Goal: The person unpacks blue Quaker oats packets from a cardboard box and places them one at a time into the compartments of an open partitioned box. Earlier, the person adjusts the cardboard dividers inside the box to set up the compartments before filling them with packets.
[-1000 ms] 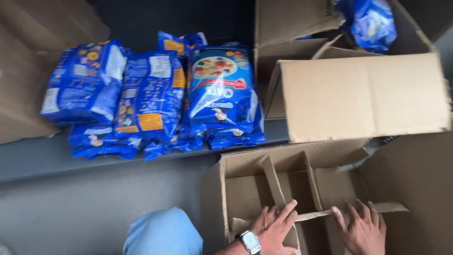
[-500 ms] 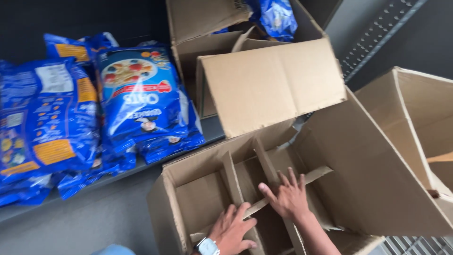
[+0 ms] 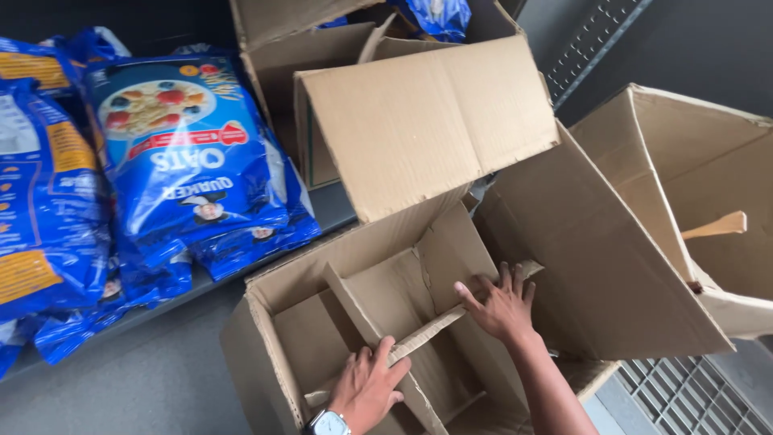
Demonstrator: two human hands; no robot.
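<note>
Bags left of divided box

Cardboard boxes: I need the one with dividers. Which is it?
The front box, under both hands, left hand and right hand, holds crossed dividers; the right box doesn't.

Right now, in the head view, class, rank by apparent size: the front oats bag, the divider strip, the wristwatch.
1. Oats bag
2. Divider strip
3. Wristwatch, partly cut off by the frame

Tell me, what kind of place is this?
Likely a stockroom or shop storage area: stacked blue food bags on a grey shelf, several open cardboard boxes, and both hands in a box with cardboard dividers.
</note>
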